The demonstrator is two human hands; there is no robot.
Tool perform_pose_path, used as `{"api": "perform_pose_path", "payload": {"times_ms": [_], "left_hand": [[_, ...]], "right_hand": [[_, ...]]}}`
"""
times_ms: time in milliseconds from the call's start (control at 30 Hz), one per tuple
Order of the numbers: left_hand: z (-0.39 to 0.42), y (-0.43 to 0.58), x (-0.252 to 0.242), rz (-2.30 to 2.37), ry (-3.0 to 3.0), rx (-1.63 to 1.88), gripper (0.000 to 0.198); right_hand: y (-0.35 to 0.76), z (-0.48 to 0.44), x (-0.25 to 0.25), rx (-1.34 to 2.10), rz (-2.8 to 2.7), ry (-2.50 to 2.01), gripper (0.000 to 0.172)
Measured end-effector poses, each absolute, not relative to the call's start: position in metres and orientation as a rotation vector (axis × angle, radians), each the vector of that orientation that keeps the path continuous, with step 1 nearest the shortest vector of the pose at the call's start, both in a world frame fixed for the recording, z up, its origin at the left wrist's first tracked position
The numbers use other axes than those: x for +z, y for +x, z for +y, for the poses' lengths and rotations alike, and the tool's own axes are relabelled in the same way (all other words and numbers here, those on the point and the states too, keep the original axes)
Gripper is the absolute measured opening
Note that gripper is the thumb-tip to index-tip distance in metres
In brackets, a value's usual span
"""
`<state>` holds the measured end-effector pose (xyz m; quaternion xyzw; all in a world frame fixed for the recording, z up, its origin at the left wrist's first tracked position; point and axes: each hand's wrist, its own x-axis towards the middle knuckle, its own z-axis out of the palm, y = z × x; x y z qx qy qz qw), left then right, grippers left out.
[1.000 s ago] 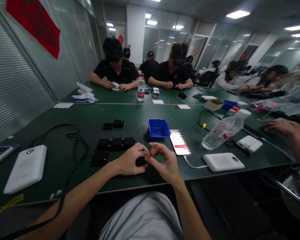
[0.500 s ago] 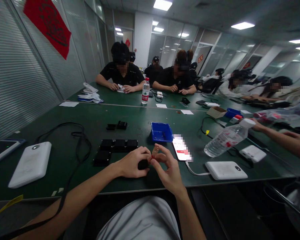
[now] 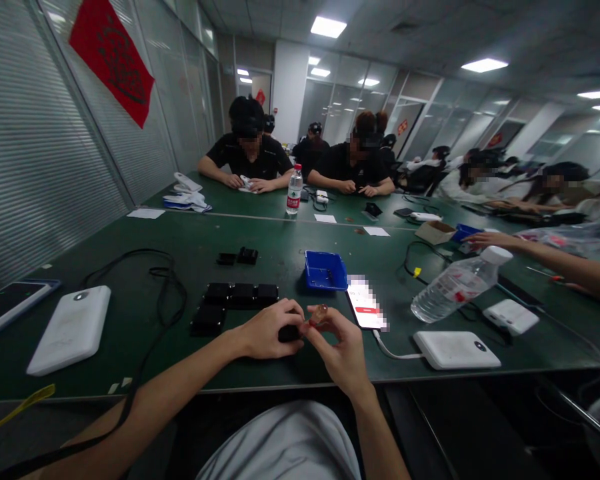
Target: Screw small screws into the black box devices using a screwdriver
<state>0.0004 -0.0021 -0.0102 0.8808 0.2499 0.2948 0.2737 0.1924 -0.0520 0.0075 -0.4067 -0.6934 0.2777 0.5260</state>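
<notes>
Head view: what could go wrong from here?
The right hand pinches an amber piece close to the black part in the left hand; it might slip. The black cable passes in front of the left forearm and could snag. The blue tray with small bits sits just beyond the hands; a knock could spill it.

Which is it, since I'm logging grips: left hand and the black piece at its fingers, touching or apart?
Touching: the head view shows the left hand curled around the black piece, with no visible gap.
</notes>
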Motion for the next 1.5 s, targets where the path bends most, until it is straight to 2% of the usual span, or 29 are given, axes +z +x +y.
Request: {"api": "perform_pose_path", "payload": {"times_ms": [133, 233, 900, 1100, 1167, 1300, 1500], "left_hand": [[-0.001, 0.0, -0.011, 0.702, 2.357, 0.766, 0.015], [-0.002, 0.0, -0.01, 0.699, 2.347, 0.764, 0.014], [-0.003, -0.001, -0.007, 0.723, 2.386, 0.752, 0.015], [-0.006, -0.002, 0.001, 0.737, 2.353, 0.809, 0.041], [-0.006, -0.003, 0.002, 0.729, 2.339, 0.826, 0.041], [-0.004, -0.004, 0.002, 0.718, 2.323, 0.859, 0.036], [-0.003, -0.004, 0.001, 0.771, 2.356, 0.936, 0.029]], "right_hand": [[0.196, -0.051, 0.004, 0.724, -1.603, -0.989, 0.04], [0.198, -0.052, 0.003, 0.754, -1.624, -0.98, 0.045], [0.204, -0.058, 0.011, 0.74, -1.651, -0.867, 0.044], [0.214, -0.052, 0.01, 0.5, -1.681, -0.952, 0.051], [0.218, -0.047, 0.008, 0.398, -1.722, -0.999, 0.052], [0.223, -0.037, 0.002, 0.258, -1.742, -1.112, 0.045], [0.228, -0.029, -0.006, 0.254, -1.784, -1.307, 0.021]]}}
